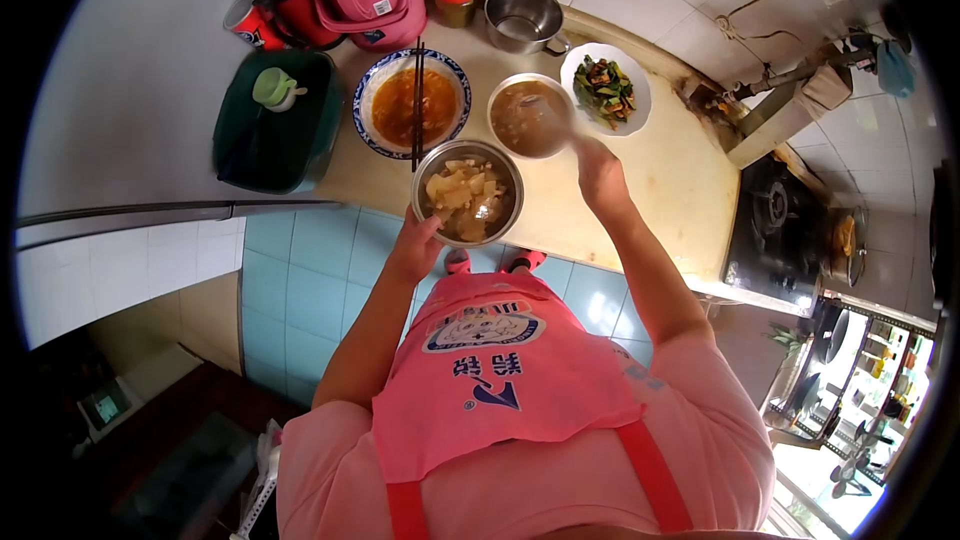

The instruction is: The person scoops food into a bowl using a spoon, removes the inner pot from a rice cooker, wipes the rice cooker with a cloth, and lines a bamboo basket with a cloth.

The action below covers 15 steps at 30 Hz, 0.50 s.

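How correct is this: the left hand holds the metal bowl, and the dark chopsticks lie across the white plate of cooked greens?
One part is wrong: in the head view, the dark chopsticks lie across the blue-rimmed bowl of orange-red soup. The left hand does hold the metal bowl.

Pink apron (500,425) over a pale pink short-sleeved shirt (705,420)
On the apron, an oval cartoon-animal emblem (485,333) and dark blue characters (486,366); from its near edge, two red straps (655,475); beyond its far edge, pinkish-red footwear (526,260).
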Each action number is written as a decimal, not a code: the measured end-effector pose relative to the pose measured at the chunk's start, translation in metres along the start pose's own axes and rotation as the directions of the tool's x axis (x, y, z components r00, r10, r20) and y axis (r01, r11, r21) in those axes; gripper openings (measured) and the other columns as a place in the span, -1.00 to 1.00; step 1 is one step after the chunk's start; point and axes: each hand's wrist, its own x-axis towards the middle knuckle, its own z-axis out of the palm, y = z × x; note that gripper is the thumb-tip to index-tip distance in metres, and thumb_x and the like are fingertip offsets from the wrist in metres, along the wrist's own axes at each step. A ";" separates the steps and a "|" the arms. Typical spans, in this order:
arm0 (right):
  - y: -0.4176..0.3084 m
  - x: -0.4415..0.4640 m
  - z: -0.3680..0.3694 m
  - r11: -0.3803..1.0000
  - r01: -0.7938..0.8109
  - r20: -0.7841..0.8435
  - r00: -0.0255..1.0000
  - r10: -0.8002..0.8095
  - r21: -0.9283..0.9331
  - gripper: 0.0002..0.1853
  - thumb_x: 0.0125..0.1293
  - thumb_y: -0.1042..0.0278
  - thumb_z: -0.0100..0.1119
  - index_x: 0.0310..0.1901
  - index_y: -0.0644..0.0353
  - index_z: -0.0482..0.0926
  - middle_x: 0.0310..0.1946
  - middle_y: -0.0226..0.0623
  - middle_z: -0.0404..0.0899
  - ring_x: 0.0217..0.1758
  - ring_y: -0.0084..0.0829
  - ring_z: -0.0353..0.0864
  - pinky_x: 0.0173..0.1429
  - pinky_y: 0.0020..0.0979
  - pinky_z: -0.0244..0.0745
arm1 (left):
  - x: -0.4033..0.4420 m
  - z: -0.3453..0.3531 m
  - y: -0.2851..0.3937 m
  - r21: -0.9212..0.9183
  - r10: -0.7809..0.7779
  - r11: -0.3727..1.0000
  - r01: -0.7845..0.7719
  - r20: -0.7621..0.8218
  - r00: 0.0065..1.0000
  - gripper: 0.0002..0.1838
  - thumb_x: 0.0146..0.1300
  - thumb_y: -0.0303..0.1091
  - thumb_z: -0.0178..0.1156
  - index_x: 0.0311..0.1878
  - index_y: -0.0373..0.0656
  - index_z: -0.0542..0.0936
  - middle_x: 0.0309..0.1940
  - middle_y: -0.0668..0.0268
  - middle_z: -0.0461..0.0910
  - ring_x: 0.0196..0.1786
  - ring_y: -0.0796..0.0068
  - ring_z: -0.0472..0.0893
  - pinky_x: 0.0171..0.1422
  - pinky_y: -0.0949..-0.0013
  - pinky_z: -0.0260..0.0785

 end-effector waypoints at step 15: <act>-0.058 -0.036 -0.045 0.697 -0.316 0.003 0.912 0.411 0.644 -0.68 0.52 0.38 -0.15 0.09 0.46 0.46 -0.21 -0.14 0.65 -0.09 -0.38 0.66 0.15 -0.36 0.55 | 0.013 -0.001 -0.003 0.083 -0.053 0.995 0.057 -0.057 0.997 -0.29 0.32 -0.31 0.03 0.48 -0.13 0.00 0.43 0.17 0.15 0.45 0.22 0.22 0.49 0.09 0.11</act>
